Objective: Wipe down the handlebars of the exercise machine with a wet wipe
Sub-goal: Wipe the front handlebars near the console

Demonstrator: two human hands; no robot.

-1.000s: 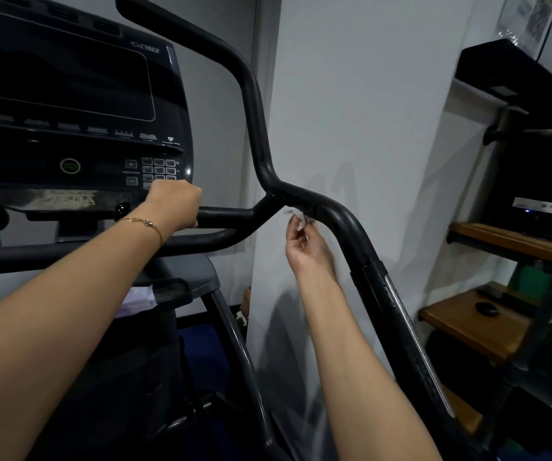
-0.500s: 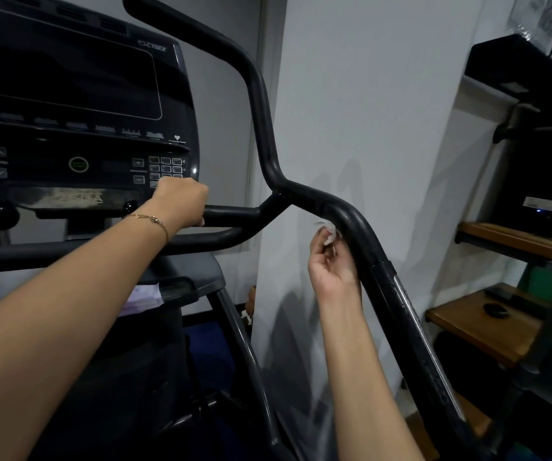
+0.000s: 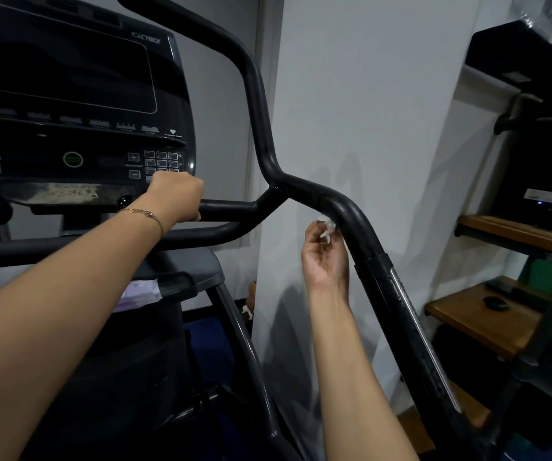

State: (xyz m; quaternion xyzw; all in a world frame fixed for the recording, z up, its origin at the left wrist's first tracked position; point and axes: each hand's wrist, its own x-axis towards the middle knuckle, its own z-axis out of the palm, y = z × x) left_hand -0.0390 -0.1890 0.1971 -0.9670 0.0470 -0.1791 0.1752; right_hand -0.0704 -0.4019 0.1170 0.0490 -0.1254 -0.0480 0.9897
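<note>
The black right handlebar point(image 3: 361, 227) of the exercise machine runs from the top centre, bends at a junction, then slopes down to the lower right. My right hand point(image 3: 324, 257) pinches a small crumpled white wet wipe point(image 3: 326, 224) and presses it against the underside of the bar just below the bend. My left hand point(image 3: 176, 196), with a thin bracelet on the wrist, is wrapped around the short horizontal grip bar point(image 3: 228, 206) in front of the console.
The dark console point(image 3: 68, 104) with its keypad fills the upper left. A white wall panel point(image 3: 351, 111) stands right behind the handlebar. Wooden steps point(image 3: 481, 314) and dark equipment are at the right. A pale packet point(image 3: 138, 291) lies on the machine's tray.
My right hand has slid the wipe down along the handlebar from the junction to just past the bend. My left hand keeps its grip on the horizontal bar.
</note>
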